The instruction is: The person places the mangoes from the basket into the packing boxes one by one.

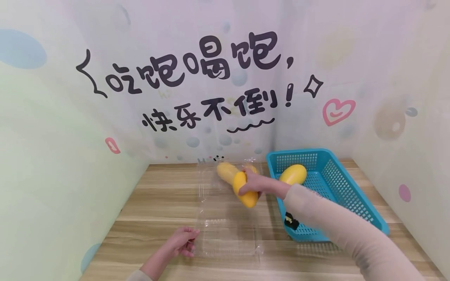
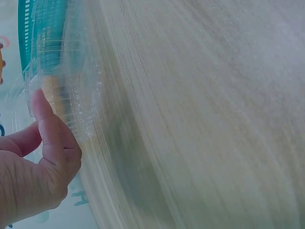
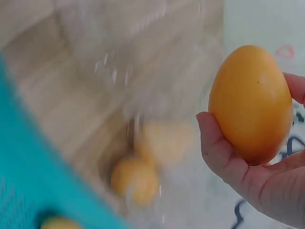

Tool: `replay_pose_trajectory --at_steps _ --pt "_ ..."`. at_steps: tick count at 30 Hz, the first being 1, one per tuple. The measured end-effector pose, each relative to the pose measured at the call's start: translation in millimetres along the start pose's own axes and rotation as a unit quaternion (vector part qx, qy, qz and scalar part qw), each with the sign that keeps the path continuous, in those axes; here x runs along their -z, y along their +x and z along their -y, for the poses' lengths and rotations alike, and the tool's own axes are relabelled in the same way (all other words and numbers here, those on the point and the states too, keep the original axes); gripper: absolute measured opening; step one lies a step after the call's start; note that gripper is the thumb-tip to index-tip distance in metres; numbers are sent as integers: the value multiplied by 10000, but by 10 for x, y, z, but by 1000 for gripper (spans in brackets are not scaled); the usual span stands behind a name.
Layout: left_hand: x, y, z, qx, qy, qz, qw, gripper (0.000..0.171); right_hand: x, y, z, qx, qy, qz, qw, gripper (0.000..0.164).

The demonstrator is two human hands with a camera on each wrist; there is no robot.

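One smooth, egg-shaped fruit (image 3: 251,105) is gripped by the right hand (image 1: 254,182).

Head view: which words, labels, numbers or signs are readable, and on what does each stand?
"吃饱喝饱," black, upper line on the pale backdrop.
"快乐不倒!" black, line below it.
"H", teal, low on the backdrop.
Yellowish marks between the lines: too faint.
Black tag on the blue basket: too small to read.

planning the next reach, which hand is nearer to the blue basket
Right: the right hand, gripping a yellow fruit, is just left of the blue basket; the left hand is farther left, at the edge of the clear container.
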State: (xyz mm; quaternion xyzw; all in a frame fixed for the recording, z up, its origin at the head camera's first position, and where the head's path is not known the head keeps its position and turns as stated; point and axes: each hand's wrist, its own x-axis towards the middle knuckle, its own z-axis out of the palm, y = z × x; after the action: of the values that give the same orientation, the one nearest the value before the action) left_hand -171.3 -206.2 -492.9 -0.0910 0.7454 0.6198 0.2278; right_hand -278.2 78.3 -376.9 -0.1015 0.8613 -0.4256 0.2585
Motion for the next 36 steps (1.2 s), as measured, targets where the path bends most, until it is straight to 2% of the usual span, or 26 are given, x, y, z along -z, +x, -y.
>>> replay_pose_trajectory --at_steps 10,13,17,20,24,28,36 --pt "-1 -9 5 -21 -49 1 10000 24 -852 133 17 374 -77 472 9982 94" --pt "-6 -5 0 -9 -19 -17 10000 23 -1061 135 -27 386 -285 529 9974 85" --pt "-11 -7 -5 -16 60 -92 9999 23 -1273 141 -100 284 -556 518 9967 63" --pt "-12 -8 -10 -5 101 -91 9999 23 -1374 161 -134 159 -612 537 9966 60" --pt "-5 -13 -14 17 99 -29 9999 22 -1451 193 -124 81 -541 575 9968 64" --pt "5 -11 -8 10 107 22 9999 20 -1500 211 -86 73 -540 581 9968 59" --pt "7 18 3 -4 97 88 9999 17 -1567 252 -61 -144 -462 645 9967 62"
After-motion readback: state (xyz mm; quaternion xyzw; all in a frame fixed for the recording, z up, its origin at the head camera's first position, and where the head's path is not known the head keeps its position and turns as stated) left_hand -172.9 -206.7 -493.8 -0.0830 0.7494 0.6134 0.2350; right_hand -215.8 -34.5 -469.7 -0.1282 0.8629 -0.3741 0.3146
